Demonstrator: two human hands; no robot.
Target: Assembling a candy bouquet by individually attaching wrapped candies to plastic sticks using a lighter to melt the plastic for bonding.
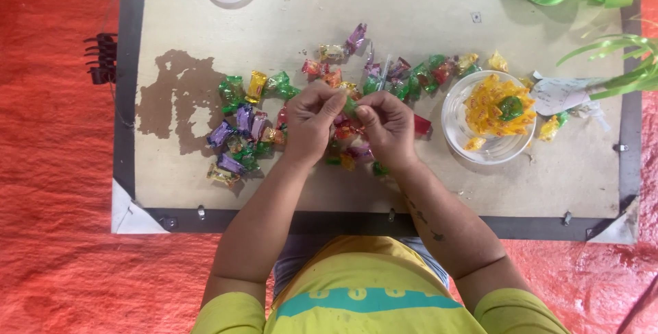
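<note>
While scattered foil-wrapped candies [240, 132] lie around, the left hand [310, 123] and right hand [388, 127] pinch one small green-wrapped candy [350, 106] between closed fingertips above the beige board [411, 12]; rightward, a clear round plastic dish [458, 135] holds yellow-wrapped candies [488, 104].

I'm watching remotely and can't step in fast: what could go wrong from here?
The green sweet is pinched only by the fingertips of the left hand and right hand; it could slip into the loose sweets below and get lost. The forearms lie close to that pile and may scatter it. The clear bowl is heaped; sweets could spill.
</note>
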